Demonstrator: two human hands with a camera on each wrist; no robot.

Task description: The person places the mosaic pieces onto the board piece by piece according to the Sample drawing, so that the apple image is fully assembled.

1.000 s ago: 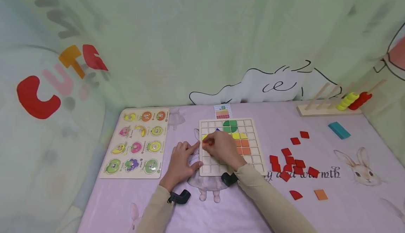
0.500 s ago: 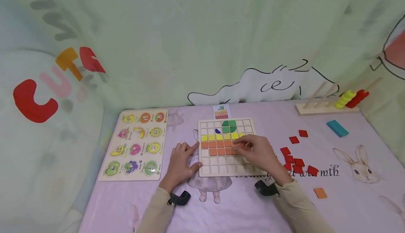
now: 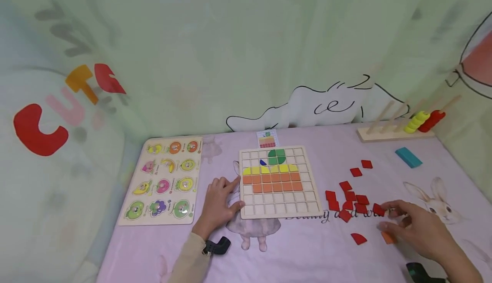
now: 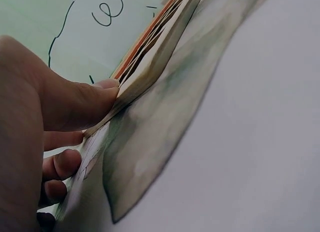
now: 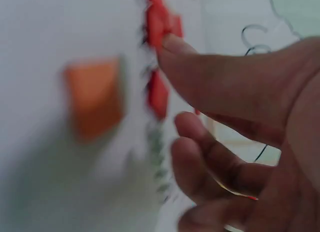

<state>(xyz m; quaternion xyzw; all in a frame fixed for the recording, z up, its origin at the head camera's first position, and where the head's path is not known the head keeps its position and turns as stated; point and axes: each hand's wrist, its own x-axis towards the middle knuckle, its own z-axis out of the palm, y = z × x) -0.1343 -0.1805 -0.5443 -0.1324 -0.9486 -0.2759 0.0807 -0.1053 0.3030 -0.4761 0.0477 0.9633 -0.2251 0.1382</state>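
Gridded wooden board (image 3: pixel 279 208), square orange tile (image 3: pixel 388 238), bent right fingers (image 3: pixel 400 206)

In front of the grid board (image 3: pixel 284 208), the counter (image 3: pixel 300 249) left a passage between the left hand (image 3: pixel 217 204) and the right hand (image 3: pixel 419 229), a red quarter-circle (image 3: pixel 358 238) near its right end. Scattered red tiles (image 3: pixel 361 199) lay across the direct way from right hand to board. The left hand obstructed the gap beside the fruit puzzle (image 3: pixel 167 220).

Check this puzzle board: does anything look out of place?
Yes: on the grid board, the lower orange row stops one square short at its left end, unlike the row above. One loose orange tile lies near the right hand.
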